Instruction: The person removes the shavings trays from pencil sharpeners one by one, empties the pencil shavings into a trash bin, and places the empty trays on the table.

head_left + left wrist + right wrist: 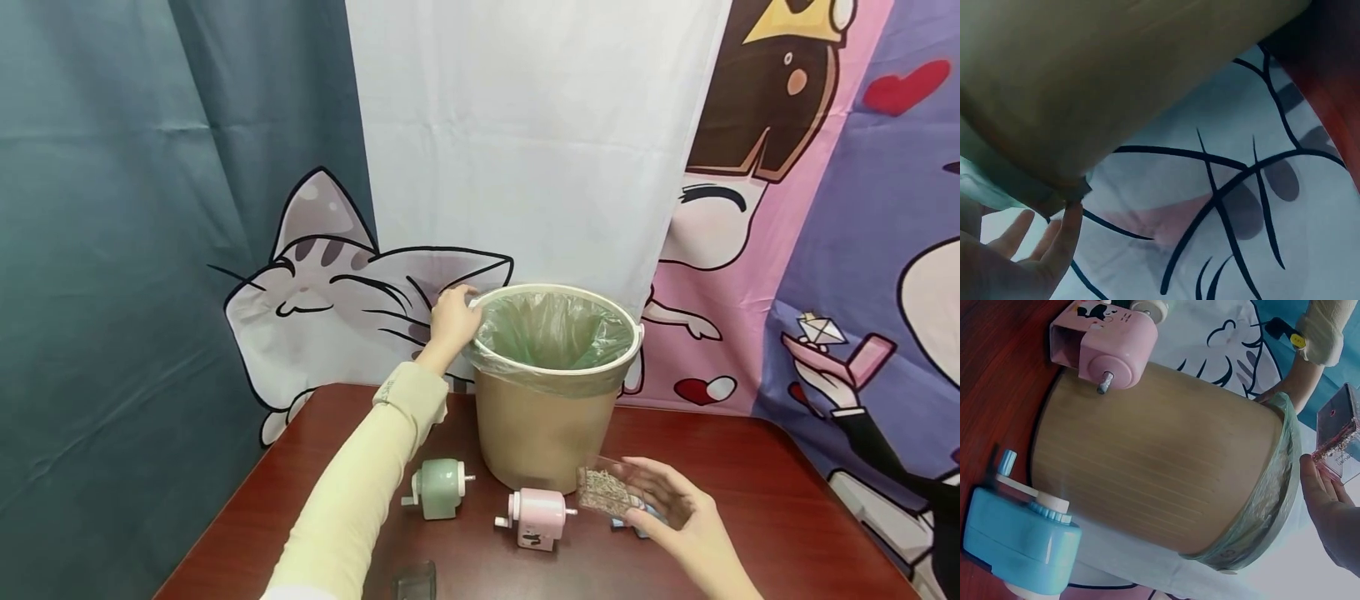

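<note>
My left hand (454, 320) grips the left rim of a tan trash bin (543, 421) lined with a thin green bag (517, 321). In the left wrist view, its fingers (1067, 234) meet the rim from the side. My right hand (678, 508) holds a small clear shavings drawer (602, 490) by its edge, in front of the bin and low over the table. Pale pencil shavings fill part of the drawer. Close by stands a pink pencil sharpener (538, 517), with an open slot in its body in the right wrist view. A blue pencil sharpener (1022, 537) is partly hidden behind my right hand in the head view.
A green pencil sharpener (440, 490) stands left of the pink one, beside my left sleeve. At the near edge of view lies a dark see-through drawer (416, 582). The reddish-brown table (697, 442) ends against a printed cloth backdrop (525, 150).
</note>
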Motion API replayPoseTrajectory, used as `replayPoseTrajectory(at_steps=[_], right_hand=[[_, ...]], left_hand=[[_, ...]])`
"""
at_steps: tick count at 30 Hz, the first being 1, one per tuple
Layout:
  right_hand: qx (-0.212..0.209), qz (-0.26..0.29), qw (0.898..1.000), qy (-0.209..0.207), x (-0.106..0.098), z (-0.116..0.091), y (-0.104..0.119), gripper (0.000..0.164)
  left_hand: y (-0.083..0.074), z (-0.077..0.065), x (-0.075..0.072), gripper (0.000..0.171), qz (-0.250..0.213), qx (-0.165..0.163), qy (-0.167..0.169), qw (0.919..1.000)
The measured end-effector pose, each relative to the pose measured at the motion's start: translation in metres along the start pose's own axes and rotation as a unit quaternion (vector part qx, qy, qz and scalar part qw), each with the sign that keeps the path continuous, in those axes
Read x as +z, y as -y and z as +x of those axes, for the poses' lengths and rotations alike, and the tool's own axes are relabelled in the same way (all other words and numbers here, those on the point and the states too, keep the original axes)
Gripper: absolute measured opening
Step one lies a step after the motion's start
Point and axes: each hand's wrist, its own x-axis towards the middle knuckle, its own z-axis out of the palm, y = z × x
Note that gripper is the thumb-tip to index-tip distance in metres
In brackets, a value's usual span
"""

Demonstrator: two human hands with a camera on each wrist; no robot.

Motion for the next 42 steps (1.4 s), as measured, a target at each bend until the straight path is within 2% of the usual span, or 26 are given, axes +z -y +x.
replayPoseTrajectory(at_steps=[4,9,13,18,22,29,34,39,42], right_hand=[[-0.005,0.003,1.0,0.002,0.001,-0.001,-0.003,0.054],[0.006,-0.009,1.0,0.009,0.0,0.0,-0.001,0.052],[0.019,-0.014,1.0,0.021,0.001,0.001,0.001,0.046],[0.028,-0.021,0.999,0.029,0.001,0.004,0.002,0.044],[0.027,-0.037,0.999,0.03,0.003,0.007,0.001,0.045],[0.051,-0.045,0.997,0.028,0.005,0.014,0.003,0.046],[0.067,-0.033,0.997,0.026,0.002,0.034,0.015,0.044],[0.085,-0.04,0.995,0.018,-0.005,0.063,0.029,0.044],[0.098,-0.027,0.995,0.002,-0.009,0.082,0.036,0.041]], left_hand=[[0.003,0.004,0.005,0.033,0.024,-0.021,0.017,0.9994],[0.006,0.003,0.013,0.034,0.021,-0.042,0.023,0.9986],[0.007,0.003,0.016,0.027,0.033,-0.045,0.029,0.998],[0.004,0.003,0.015,0.015,0.068,-0.033,0.049,0.9959],[0.002,0.002,0.018,0.014,0.093,-0.034,0.052,0.9937],[-0.001,0.001,0.023,0.016,0.093,-0.049,0.047,0.9934],[-0.001,0.004,0.023,0.015,0.101,-0.056,0.042,0.9925],[-0.001,0.006,0.02,0.015,0.098,-0.063,0.029,0.9927],[-0.001,0.005,0.018,0.015,0.085,-0.072,0.026,0.9935]])
